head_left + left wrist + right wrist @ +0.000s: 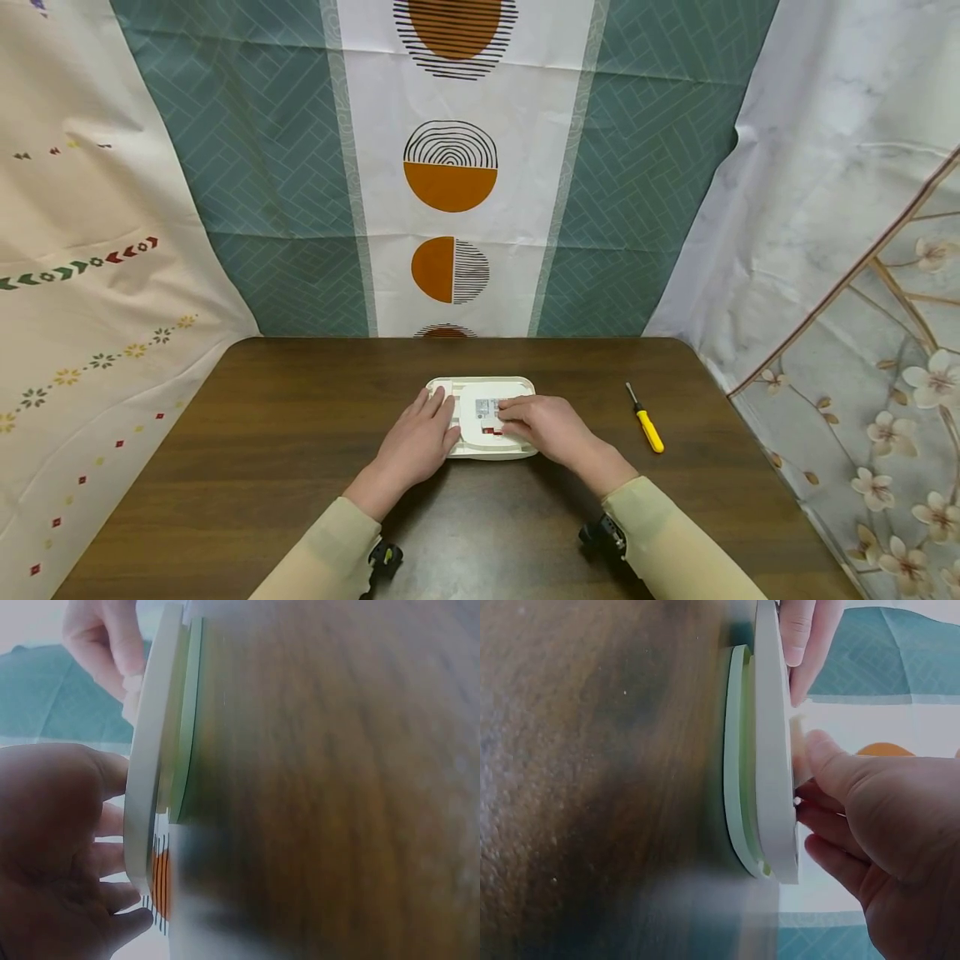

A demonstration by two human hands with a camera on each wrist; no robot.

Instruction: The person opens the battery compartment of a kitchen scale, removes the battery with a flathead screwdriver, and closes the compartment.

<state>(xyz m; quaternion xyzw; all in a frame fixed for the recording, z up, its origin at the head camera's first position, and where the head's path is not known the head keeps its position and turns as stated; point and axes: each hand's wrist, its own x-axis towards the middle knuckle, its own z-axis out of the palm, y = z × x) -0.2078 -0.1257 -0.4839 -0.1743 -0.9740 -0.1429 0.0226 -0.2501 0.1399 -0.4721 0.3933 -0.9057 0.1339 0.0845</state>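
Observation:
A flat white device [480,453] with rounded corners lies on the table, a printed label [483,408] and a small red patch [492,431] on its upward face. My left hand [420,433] rests on its left side with fingers extended along the edge. Over the right part of that face, my right hand [553,429] bends its fingers and pinches a small pale piece [799,750] between thumb and fingertips, close against the surface. Seen edge-on in the wrist views, the device's body [148,769] has a narrower pale green layer [737,765] under it.
A screwdriver [648,428] with a yellow handle lies on the brown wooden table [300,400] to the right of the device. Patterned cloths [660,167] hang behind the table and along both sides. A dark wrist camera [603,537] sits below my right sleeve.

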